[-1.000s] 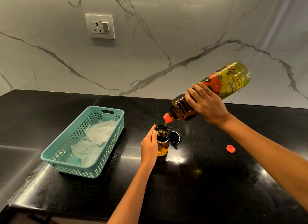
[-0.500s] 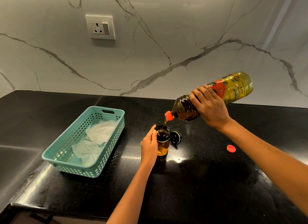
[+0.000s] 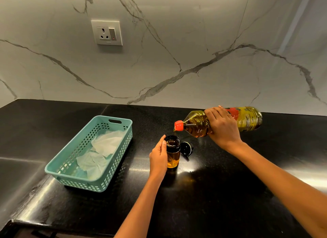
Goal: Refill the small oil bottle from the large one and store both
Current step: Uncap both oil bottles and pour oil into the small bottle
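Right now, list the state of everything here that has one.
Big bottle: uncapped, tipped near level, oil at its mouth.
Small bottle: upright, open, oil inside.
Lid: off the mouth, beside the small bottle.
Left hand: holds the small bottle.
Right hand: grips the big bottle.
Basket: upright, crumpled paper inside.
Socket: nothing plugged in.

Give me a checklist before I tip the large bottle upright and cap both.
1. Grip: right hand holds large oil bottle: ok.
2. Support: left hand steadies upright small oil bottle: ok.
3. Drips: oil hangs from orange spout: not ok.
4. Small bottle's fill level: cannot tell.
5. Reach: black lid lies beside small bottle: ok.
6. Large bottle's loose cap: not in view, cannot tell.
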`<action>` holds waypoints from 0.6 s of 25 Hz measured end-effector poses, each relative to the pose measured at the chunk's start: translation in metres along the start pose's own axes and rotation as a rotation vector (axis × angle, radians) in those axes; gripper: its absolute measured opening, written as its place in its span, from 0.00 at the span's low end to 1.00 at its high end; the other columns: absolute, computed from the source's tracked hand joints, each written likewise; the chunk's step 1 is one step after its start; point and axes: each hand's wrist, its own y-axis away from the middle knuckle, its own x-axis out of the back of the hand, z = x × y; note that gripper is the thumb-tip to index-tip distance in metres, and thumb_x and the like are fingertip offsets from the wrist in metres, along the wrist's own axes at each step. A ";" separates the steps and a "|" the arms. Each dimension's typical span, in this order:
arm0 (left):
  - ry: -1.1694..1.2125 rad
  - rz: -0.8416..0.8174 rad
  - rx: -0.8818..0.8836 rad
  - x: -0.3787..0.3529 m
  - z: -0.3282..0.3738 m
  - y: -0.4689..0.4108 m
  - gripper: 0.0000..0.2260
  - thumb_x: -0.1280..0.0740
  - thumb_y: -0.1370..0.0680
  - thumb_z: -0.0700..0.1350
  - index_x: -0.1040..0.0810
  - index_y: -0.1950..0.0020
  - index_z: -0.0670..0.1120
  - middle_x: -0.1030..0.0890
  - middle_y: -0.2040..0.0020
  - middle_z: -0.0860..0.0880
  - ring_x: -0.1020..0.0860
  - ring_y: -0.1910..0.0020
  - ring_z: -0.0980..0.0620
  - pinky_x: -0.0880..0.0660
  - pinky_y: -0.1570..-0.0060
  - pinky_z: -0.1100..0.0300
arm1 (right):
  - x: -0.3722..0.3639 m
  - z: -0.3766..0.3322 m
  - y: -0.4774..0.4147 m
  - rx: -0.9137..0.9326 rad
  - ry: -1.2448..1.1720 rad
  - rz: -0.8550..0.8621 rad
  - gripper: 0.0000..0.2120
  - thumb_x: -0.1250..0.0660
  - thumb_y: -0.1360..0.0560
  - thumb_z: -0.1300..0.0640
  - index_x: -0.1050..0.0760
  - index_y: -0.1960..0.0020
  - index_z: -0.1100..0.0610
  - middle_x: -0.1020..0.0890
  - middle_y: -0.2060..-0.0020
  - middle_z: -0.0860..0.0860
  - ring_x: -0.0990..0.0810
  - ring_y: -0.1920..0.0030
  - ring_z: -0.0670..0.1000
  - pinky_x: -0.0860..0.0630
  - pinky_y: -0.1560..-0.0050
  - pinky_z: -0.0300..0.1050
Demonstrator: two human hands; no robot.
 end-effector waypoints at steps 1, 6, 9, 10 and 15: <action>0.007 -0.002 0.003 0.000 0.000 0.000 0.16 0.45 0.19 0.45 0.31 0.32 0.48 0.27 0.34 0.49 0.30 0.36 0.56 0.32 0.37 0.61 | 0.000 -0.003 0.001 -0.038 -0.028 -0.008 0.30 0.20 0.43 0.61 0.28 0.45 0.63 0.19 0.54 0.60 0.21 0.51 0.61 0.26 0.43 0.54; -0.004 -0.008 0.009 0.000 0.000 0.000 0.16 0.45 0.19 0.46 0.31 0.31 0.49 0.27 0.34 0.49 0.30 0.36 0.57 0.32 0.37 0.61 | 0.000 -0.011 0.006 -0.182 -0.152 -0.040 0.32 0.19 0.44 0.56 0.26 0.45 0.65 0.19 0.55 0.60 0.20 0.54 0.61 0.22 0.53 0.51; -0.019 0.001 -0.006 0.000 -0.001 0.000 0.16 0.45 0.19 0.46 0.31 0.32 0.49 0.26 0.34 0.49 0.30 0.36 0.56 0.32 0.37 0.61 | 0.003 -0.010 0.010 -0.318 -0.264 -0.070 0.30 0.21 0.40 0.53 0.27 0.44 0.62 0.20 0.54 0.59 0.21 0.53 0.59 0.26 0.57 0.47; -0.025 0.005 -0.011 0.001 -0.001 0.000 0.16 0.45 0.19 0.46 0.31 0.32 0.48 0.26 0.34 0.49 0.29 0.36 0.56 0.32 0.37 0.61 | 0.004 -0.010 0.011 -0.386 -0.308 -0.064 0.29 0.21 0.39 0.53 0.28 0.44 0.62 0.20 0.54 0.58 0.22 0.52 0.58 0.29 0.59 0.44; -0.033 0.004 -0.014 0.001 0.000 0.001 0.16 0.45 0.19 0.46 0.31 0.32 0.48 0.26 0.34 0.50 0.30 0.38 0.59 0.33 0.38 0.63 | 0.009 -0.006 0.020 -0.665 -0.531 -0.033 0.30 0.21 0.40 0.56 0.31 0.43 0.59 0.20 0.52 0.57 0.22 0.51 0.56 0.27 0.57 0.45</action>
